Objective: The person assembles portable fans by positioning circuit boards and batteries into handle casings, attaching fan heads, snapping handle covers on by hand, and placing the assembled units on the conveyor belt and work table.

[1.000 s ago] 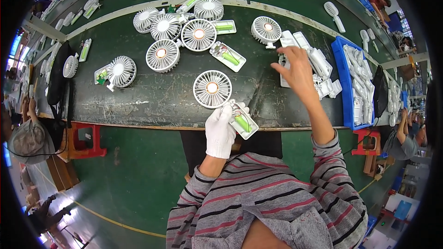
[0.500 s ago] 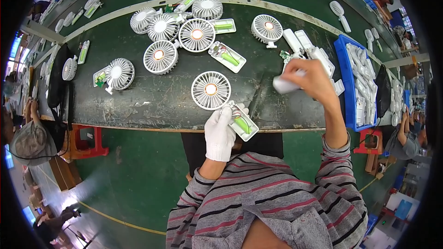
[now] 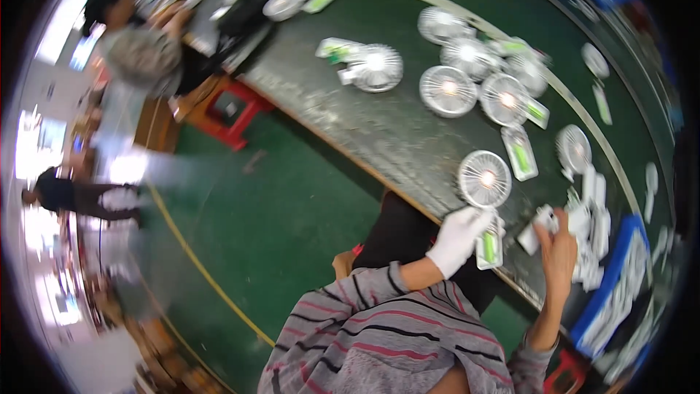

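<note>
My left hand (image 3: 453, 241), in a white glove, is closed on a white handheld fan (image 3: 485, 179) near the table's front edge. Its round caged head points away from me. The handle lies open toward me, with a green battery (image 3: 489, 246) showing inside. To the right, my bare right hand (image 3: 560, 254) has thumb and finger closed on a white plastic handle piece (image 3: 534, 232), low over the table beside a pile of white handle parts (image 3: 594, 211). Blur hides the piece's details. Just beyond the held fan lies another opened handle (image 3: 519, 153) with a green battery.
Several white fans (image 3: 448, 90) lie in a cluster farther back, and one more fan (image 3: 375, 68) sits to the left. A blue bin (image 3: 611, 288) of white parts stands at the right. A red stool (image 3: 232, 113) and a seated person (image 3: 146, 51) are at the left.
The whole view has swung left and tilted, shifting the table toward the right. My left hand keeps the fan; my right hand still has the white handle piece, now lower beside the pile.
</note>
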{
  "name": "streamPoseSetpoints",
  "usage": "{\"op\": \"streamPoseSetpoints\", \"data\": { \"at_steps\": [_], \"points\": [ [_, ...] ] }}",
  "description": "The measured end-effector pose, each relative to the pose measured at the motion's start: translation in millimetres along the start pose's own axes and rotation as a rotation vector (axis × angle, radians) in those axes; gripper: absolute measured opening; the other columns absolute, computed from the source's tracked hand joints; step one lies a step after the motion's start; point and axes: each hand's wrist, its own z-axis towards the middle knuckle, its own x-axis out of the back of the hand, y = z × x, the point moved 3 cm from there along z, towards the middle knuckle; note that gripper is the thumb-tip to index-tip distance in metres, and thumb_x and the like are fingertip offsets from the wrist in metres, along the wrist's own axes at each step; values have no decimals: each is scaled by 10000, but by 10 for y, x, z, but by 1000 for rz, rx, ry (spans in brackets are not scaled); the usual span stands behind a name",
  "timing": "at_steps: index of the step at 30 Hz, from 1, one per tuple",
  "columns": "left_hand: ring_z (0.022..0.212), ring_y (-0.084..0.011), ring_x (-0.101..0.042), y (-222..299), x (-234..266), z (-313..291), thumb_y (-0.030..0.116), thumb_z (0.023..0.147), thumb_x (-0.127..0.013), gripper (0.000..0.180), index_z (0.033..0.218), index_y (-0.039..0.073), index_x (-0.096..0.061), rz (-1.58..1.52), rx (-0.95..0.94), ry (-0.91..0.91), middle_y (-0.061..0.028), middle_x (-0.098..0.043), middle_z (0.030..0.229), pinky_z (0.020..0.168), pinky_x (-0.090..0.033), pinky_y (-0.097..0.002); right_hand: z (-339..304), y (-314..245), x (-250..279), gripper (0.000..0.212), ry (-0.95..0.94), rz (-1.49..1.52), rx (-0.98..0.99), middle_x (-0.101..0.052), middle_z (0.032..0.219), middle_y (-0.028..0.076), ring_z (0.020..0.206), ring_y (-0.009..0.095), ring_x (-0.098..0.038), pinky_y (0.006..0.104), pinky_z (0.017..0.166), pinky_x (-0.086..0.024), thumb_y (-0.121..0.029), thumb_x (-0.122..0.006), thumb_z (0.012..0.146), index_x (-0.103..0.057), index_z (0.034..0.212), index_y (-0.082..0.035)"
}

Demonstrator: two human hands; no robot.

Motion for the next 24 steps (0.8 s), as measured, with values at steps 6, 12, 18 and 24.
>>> {"op": "streamPoseSetpoints", "data": {
  "at_steps": [6, 12, 18, 24],
  "points": [
    [801, -159, -641, -105, 114, 70, 148, 944, -512, 200, 1014, -34, -553, 57, -56, 33, -93, -622, 891, 676, -533, -285, -74, -275, -184, 640, 92, 82, 149, -516, 1200, 264, 1062, 417, -526, 441, 893, -420, -134, -658, 811, -350, 1370, -90],
    [808, -171, -639, 21, 38, 172, 133, 924, -544, 191, 1007, -36, -573, -44, -64, -31, -105, -639, 901, 721, -526, -305, -52, -270, -216, 484, 199, 128, 287, -525, 1147, 218, 1088, 392, -491, 419, 961, -379, 11, -680, 716, -490, 1160, 31],
    [892, -258, -644, 67, 50, 179, -27, 863, -542, 216, 1076, -65, -542, -110, -61, -44, -160, -627, 992, 803, -537, -363, -79, -213, -230, 436, 240, 171, 193, -576, 1046, 212, 954, 384, -562, 431, 845, -456, -78, -700, 720, -560, 1124, 4],
    [962, -229, -609, 121, -17, 217, 2, 899, -493, 232, 1116, -79, -509, -62, -30, -38, -152, -605, 1032, 859, -497, -352, -274, -452, 42, 428, 319, 384, 213, -594, 1023, 174, 908, 334, -594, 386, 796, -484, -54, -691, 709, -576, 1118, -4]
  ]
}}
